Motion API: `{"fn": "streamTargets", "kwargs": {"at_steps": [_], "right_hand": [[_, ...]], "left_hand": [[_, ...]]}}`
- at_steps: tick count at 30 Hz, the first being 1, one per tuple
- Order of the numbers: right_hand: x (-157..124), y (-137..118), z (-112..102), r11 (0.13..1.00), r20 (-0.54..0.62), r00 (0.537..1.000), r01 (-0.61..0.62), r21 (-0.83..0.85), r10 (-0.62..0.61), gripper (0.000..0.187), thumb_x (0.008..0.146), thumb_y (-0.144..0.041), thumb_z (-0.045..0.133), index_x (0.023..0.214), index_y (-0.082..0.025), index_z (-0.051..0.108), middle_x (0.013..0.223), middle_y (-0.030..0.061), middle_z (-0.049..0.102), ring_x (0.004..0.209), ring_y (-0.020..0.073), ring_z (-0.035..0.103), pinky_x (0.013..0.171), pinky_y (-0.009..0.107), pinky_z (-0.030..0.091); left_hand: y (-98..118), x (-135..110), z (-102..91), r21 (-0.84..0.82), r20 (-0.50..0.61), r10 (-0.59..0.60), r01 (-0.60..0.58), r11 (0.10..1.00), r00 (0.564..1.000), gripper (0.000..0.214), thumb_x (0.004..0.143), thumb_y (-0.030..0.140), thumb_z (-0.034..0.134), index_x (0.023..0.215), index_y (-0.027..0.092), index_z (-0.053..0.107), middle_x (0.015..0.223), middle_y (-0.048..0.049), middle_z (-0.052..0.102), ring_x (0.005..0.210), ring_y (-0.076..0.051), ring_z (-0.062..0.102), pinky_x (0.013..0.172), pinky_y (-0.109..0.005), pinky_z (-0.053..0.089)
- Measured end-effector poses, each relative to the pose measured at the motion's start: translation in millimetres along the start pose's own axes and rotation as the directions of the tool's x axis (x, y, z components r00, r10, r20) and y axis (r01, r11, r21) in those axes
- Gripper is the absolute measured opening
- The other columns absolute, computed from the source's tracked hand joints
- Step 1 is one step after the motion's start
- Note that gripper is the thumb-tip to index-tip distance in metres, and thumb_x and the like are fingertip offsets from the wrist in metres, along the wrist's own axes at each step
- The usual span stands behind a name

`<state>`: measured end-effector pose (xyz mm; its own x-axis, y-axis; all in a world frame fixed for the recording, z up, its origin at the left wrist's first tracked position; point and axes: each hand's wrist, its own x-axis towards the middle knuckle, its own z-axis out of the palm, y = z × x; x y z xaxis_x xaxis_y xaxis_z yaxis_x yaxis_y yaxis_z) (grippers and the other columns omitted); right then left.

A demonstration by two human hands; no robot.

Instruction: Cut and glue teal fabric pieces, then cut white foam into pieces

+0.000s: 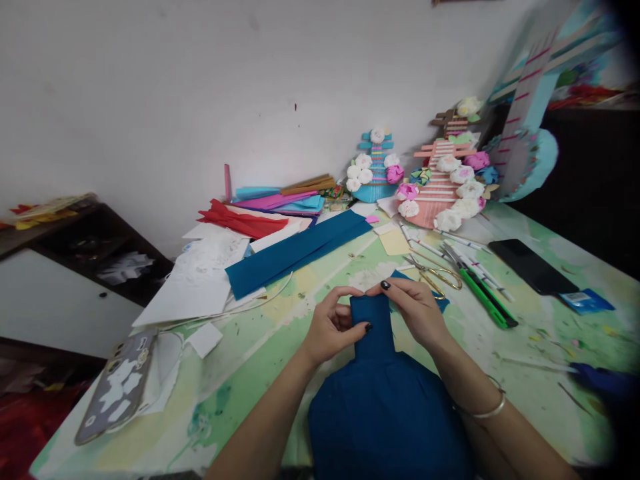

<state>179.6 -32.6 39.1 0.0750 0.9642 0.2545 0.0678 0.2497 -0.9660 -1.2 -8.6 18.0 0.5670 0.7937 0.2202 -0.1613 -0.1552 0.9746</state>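
A dark blue, long-necked piece [386,415] is lying at the table's near edge, its wide body toward the person. The left hand [333,328] is pinching its neck's top edge from the left, thumb resting across the front; the right hand [419,312] is gripping that edge's right corner. Just beyond the right hand, a blue scrap [444,305] is lying partly covered, with gold scissors [423,268] crowding close. A green cutter [484,295] is lying farther right, near a black phone [531,265]. Beyond the left hand, a folded blue strip [300,253] is stretching across white sheets [187,287]; flower-trimmed instruments [434,195] are standing behind.
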Motion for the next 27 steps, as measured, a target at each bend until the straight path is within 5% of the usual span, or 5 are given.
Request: {"fn": "streamTargets", "kwargs": {"at_steps": [9, 15, 23, 27], "right_hand": [[-4, -1, 2, 0.999, 0.007, 1.000, -0.022, 0.029, 0.021, 0.025, 0.088, -0.044, 0.056, 0.092, -0.021, 0.063, 0.087, 0.0037, 0.066, 0.082, 0.0175, 0.062, 0.072, 0.028, 0.046], [-12, -12, 17, 0.965, -0.039, 0.999, -0.026, -0.259, 0.017, 0.045, 0.062, -0.022, 0.079, 0.102, -0.023, 0.058, 0.082, -0.0010, 0.062, 0.074, 0.0169, 0.055, 0.067, 0.028, 0.040], [-19, 0, 5, 0.988, -0.038, 0.999, -0.039, -0.153, 0.033, 0.024, 0.085, -0.035, 0.057, 0.104, -0.021, 0.057, 0.078, 0.0010, 0.064, 0.069, 0.0159, 0.059, 0.061, 0.028, 0.046], [-27, 2, -13, 0.993, -0.121, 0.992, -0.056, -0.105, 0.043, 0.024, 0.086, -0.041, 0.055, 0.089, -0.018, 0.062, 0.069, 0.0034, 0.066, 0.059, 0.0163, 0.061, 0.059, 0.030, 0.049]], "left_hand": [[0, 1, -3.1, 0.074, 0.030, -0.023, 0.021, 0.997, 0.999, 0.039, 0.080, 0.030, 0.069, 0.115, 0.018, 0.056, 0.048, 0.0083, 0.040, 0.040, -0.004, 0.031, 0.041, -0.017, 0.022], [2, 0, 6.6, 0.051, 0.058, -0.096, 0.093, 0.994, 0.994, 0.071, 0.073, 0.020, 0.072, 0.134, 0.020, 0.037, 0.052, 0.0105, 0.041, 0.043, -0.004, 0.037, 0.041, -0.015, 0.023], [1, -3, 12.6, -0.061, 0.083, -0.155, 0.160, 0.985, 0.985, 0.072, 0.074, 0.033, 0.076, 0.131, 0.018, 0.034, 0.050, 0.0101, 0.045, 0.041, -0.005, 0.040, 0.040, -0.014, 0.027], [3, -3, 9.8, -0.131, 0.068, -0.156, 0.164, 0.978, 0.985, 0.076, 0.070, 0.038, 0.079, 0.130, 0.018, 0.037, 0.057, 0.0054, 0.055, 0.047, -0.008, 0.052, 0.046, -0.017, 0.039]]}}
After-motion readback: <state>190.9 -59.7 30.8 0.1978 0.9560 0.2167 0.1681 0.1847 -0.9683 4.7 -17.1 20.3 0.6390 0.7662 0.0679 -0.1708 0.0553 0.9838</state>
